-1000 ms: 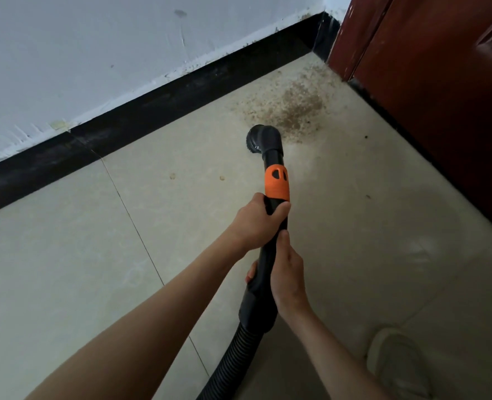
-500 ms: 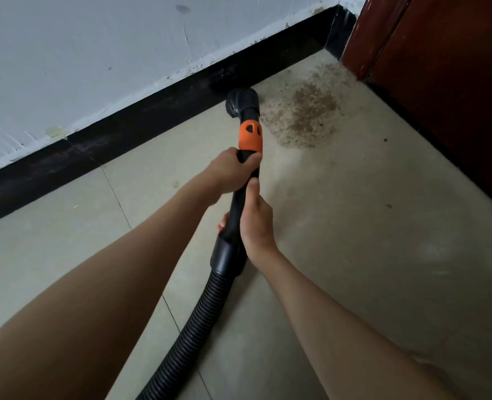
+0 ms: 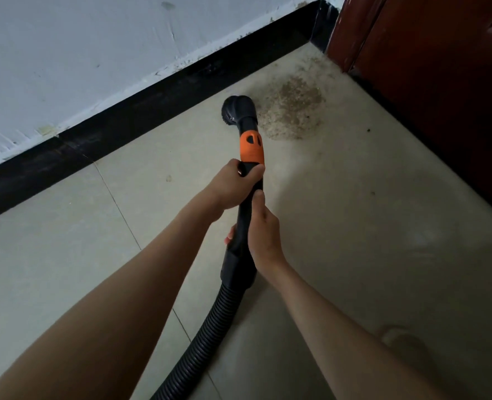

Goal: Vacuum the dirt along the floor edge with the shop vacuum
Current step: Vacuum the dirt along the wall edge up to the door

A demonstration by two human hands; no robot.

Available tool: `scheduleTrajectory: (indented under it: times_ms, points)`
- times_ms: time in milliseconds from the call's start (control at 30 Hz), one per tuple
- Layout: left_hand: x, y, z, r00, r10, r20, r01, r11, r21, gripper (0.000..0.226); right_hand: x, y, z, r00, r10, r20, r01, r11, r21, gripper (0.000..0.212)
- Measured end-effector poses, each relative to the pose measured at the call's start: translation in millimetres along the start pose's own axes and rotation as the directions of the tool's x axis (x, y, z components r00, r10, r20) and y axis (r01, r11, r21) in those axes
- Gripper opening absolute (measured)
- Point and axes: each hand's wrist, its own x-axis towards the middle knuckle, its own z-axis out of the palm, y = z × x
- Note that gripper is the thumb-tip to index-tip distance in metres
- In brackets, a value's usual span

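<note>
Nearest the camera, the ribbed black hose (image 3: 207,333) climbs from the bottom edge of the view to a thick black cuff, and from there the rigid wand (image 3: 246,215) runs forward; the right hand (image 3: 263,235) has its fingers wrapped round the wand just above the cuff, thumb laid along the top; the left hand (image 3: 233,184) grips it a little further up, just under the orange collar (image 3: 252,148); both hands are closed firmly on the wand and neither has any slack.

Beyond the collar the wand ends in a round black brush head (image 3: 237,111), which sits low over the pale tile floor (image 3: 354,226), near the black skirting (image 3: 140,108) and touching the left fringe of the dirt patch (image 3: 293,111); whether the bristles press the tile I cannot tell.

As a judgement, the job is barely begun on the main mess; the brown, gritty patch looks thick and whole, spreading toward the corner where the skirting meets the dark red door (image 3: 441,82); a few loose specks lie on the tile to the right of it, and a small mark sits on the tile to the left; the strip of floor along the skirting nearer the camera looks fairly clean; what is left is the patch itself, the corner, and the strays by the door.

No brand, label or writing can be read anywhere; the collar shows only two dark cut-outs.
</note>
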Motion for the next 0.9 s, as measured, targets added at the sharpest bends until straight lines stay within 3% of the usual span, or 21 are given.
scheduleTrajectory:
  times_ms: [167, 433, 900]
  points:
    - [-36, -7, 41, 0.996, 0.007, 0.092, -0.006, 1.000, -0.014, 0.039, -45, 22, -30, 0.995, 0.032, -0.090, -0.027, 0.998, 0.052, 0.052]
    - [-53, -3, 90, 0.987, 0.042, 0.156, -0.069, 0.983, 0.172, 0.037, -75, 26, -57, 0.966, 0.025, -0.257, 0.006, 0.993, 0.120, 0.050]
    - [12, 13, 25, 0.998, 0.066, 0.011, -0.066, 0.972, 0.224, 0.041, 7, 4, -10, 0.992, 0.009, -0.129, 0.006, 0.994, 0.111, 0.059]
